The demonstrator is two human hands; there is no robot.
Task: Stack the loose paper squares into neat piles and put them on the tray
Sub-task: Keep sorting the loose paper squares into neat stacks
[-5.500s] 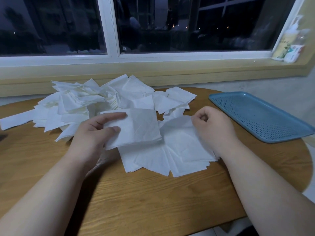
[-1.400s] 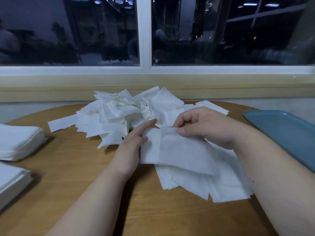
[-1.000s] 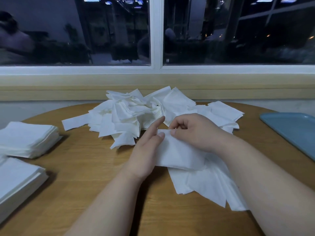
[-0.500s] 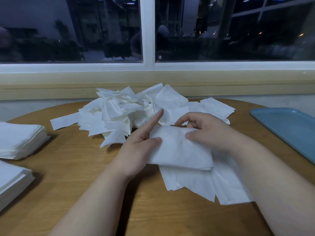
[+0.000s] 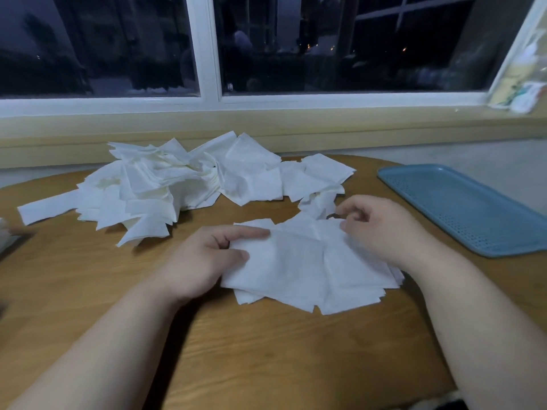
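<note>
Dozens of crumpled white paper squares (image 5: 165,184) heaped loose toward the far left edge of the round wooden table (image 5: 266,359), not yet sorted. Nearer the front edge, left hand (image 5: 204,261) gripping the left border of the top white sheet (image 5: 284,261), thumb on top; forefinger no longer pointing up and away as half a second back, now laid down across the sheet's far left corner. Beneath that sheet, a flat fanned batch of white squares (image 5: 349,294), edges staggered, not squared up. Right hand (image 5: 381,229) shifted off the middle of the sheet to the batch's far right corner, fingers curled and blurred; pinching paper or merely touching it, cannot tell. Likely meaning: top sheet now secured on the left, right side free to fetch another square or tug a corner into line, so batch under construction rather than finished. Toward the right edge, perforated blue plastic tray (image 5: 467,205), no paper on the part in view, well apart from the batch.
</note>
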